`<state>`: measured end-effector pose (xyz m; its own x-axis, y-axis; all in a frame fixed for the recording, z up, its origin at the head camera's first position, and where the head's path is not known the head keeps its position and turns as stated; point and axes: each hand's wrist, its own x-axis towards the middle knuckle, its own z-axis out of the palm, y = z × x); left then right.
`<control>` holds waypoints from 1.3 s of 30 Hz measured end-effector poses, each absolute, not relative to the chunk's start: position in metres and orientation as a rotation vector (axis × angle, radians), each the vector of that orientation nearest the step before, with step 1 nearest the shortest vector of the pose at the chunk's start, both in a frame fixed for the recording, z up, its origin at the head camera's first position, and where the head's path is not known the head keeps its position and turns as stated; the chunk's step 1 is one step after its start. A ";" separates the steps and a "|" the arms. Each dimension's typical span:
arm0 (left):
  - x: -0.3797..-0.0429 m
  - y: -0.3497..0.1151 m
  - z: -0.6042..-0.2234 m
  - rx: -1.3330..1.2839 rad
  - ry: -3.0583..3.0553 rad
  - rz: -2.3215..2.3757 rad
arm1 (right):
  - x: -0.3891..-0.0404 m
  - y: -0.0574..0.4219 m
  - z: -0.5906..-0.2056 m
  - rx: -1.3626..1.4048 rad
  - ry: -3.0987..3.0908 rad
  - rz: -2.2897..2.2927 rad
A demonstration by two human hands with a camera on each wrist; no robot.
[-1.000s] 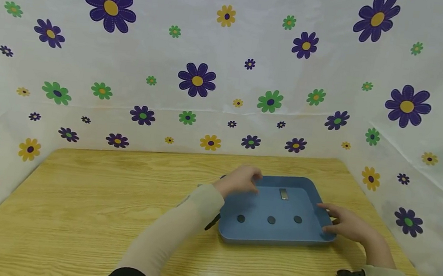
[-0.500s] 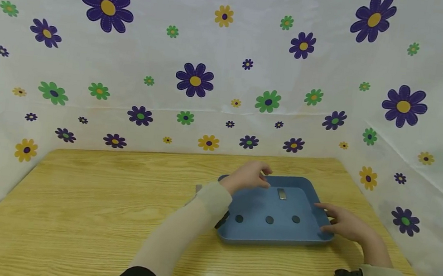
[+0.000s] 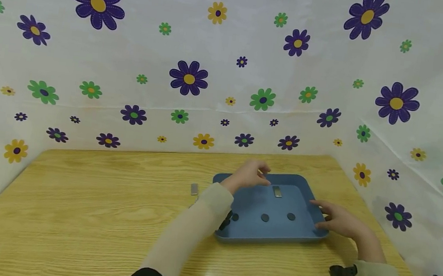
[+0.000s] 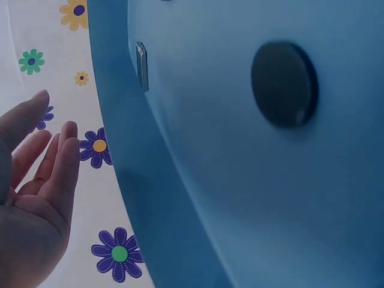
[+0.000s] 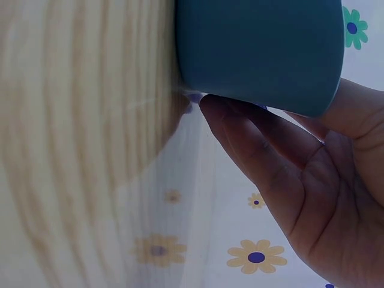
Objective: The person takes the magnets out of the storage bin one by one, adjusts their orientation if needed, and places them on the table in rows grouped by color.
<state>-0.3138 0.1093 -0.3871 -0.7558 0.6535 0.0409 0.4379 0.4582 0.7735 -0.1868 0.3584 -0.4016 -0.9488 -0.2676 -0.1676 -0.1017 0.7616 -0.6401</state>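
A blue rectangular tray point(image 3: 247, 239) stands on the table in the head view. Several dark round discs, one of them a disc point(image 3: 265, 217) near the front middle, lie on its floor, with a small silvery rectangular piece point(image 3: 277, 191) towards the back. My left hand point(image 3: 248, 175) hovers over the tray's back left part, fingers loosely bent; the left wrist view shows nothing between thumb and fingers. At the tray's right side my right hand point(image 3: 343, 220) grips the wall, thumb over the rim and fingers point(image 5: 258, 150) against the outside and underside.
Left of the tray, a second silvery rectangular piece point(image 3: 194, 189) lies on the wooden table point(image 3: 93, 214). A white flower-print cloth point(image 3: 149, 52) walls in the back and sides. Black wrist cameras, such as the right one point(image 3: 341, 274), sit on both wrists.
My left hand has moved slightly right over the tray, and the silvery piece on the table has come out from behind the sleeve. The right hand stays at the tray's wall.
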 end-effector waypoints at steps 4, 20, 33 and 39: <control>-0.315 0.115 -0.394 0.940 2.443 1.239 | -0.187 0.358 -0.401 -0.285 2.712 -0.962; -0.308 0.141 -0.419 0.900 2.535 1.121 | -0.185 0.358 -0.401 -0.277 2.704 -0.963; -0.307 0.148 -0.425 0.848 2.648 0.862 | -0.185 0.357 -0.399 -0.280 2.707 -0.952; -0.308 0.155 -0.426 0.907 2.656 0.766 | -0.183 0.357 -0.399 -0.271 2.703 -0.972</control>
